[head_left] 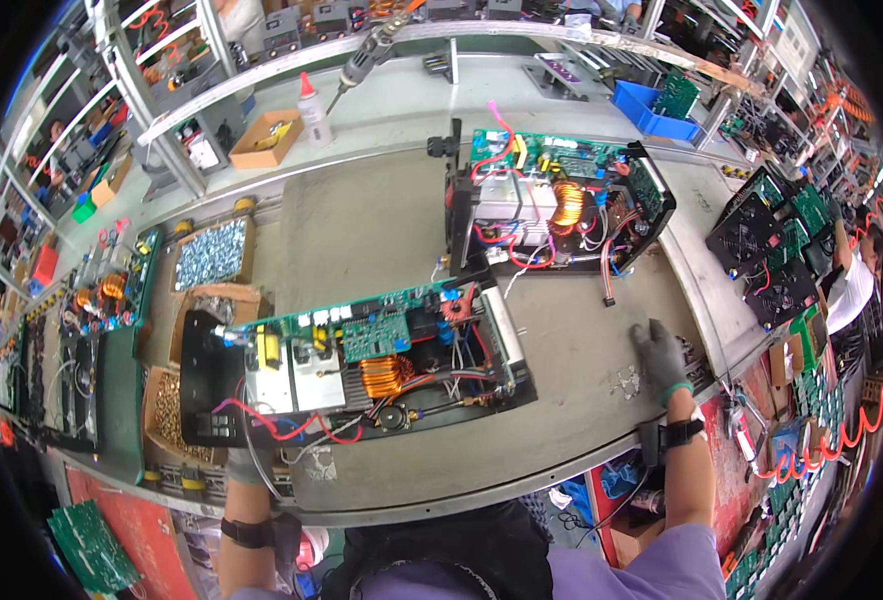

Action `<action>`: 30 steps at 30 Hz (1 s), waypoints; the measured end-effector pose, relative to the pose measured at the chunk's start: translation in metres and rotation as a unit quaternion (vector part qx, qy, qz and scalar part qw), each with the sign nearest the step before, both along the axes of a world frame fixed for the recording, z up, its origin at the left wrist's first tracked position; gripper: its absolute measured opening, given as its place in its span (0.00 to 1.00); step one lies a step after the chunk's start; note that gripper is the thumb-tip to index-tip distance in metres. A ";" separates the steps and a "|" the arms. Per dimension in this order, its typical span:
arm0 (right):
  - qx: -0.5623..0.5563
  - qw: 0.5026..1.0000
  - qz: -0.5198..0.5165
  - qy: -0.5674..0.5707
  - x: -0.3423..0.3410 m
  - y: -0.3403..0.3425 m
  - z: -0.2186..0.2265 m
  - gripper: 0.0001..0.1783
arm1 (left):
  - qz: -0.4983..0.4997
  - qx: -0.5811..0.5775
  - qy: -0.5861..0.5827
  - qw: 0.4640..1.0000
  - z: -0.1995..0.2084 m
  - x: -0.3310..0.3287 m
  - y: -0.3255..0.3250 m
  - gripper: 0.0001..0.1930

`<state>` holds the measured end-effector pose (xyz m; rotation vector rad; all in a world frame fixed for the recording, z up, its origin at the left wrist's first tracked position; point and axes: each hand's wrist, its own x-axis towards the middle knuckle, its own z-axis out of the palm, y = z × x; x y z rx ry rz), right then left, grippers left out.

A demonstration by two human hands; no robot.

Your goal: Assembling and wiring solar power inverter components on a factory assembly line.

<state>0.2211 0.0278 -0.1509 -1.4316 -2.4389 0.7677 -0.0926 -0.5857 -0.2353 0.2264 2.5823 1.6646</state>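
Note:
Right in front of me lies an open electronic unit in a black chassis [202, 370], with green circuit boards [377, 335], a copper-wound coil [387, 377] and red and pink wires. My left hand [250, 465], in a grey glove, is at the unit's near left corner; the chassis hides its fingers. To the right of the unit, my right hand [659, 360], in a dark grey glove, is over the bench by its right edge, holding nothing, fingers stretched out. Farther back, a second open unit [562, 205] stands with a similar coil and a loose wire plug [609, 299] hanging toward me.
On the left, cardboard boxes hold silver screws [214, 256] and brass-coloured parts [169, 415]. A power screwdriver [362, 65] hangs above the bench beside a red-capped bottle [314, 110]. A blue bin [654, 112] sits far right. More units with black fans [747, 235] and another person [852, 290] are at right.

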 end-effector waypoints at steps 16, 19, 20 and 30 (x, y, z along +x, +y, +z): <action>0.131 0.991 -0.021 -0.016 -0.008 -0.013 -0.009 0.22 | -0.257 0.142 -0.014 0.956 0.010 0.007 0.164 0.21; 0.181 0.982 -0.021 -0.047 -0.008 0.001 -0.007 0.19 | -0.208 -0.226 0.255 0.917 0.070 0.027 0.128 0.24; 0.223 0.973 -0.020 -0.054 -0.007 0.004 -0.005 0.19 | -0.161 -0.297 0.311 0.888 0.083 0.035 0.122 0.25; 0.266 0.909 0.156 0.282 0.006 -0.104 0.036 0.15 | -0.188 -0.342 -0.050 0.919 0.111 0.069 0.142 0.19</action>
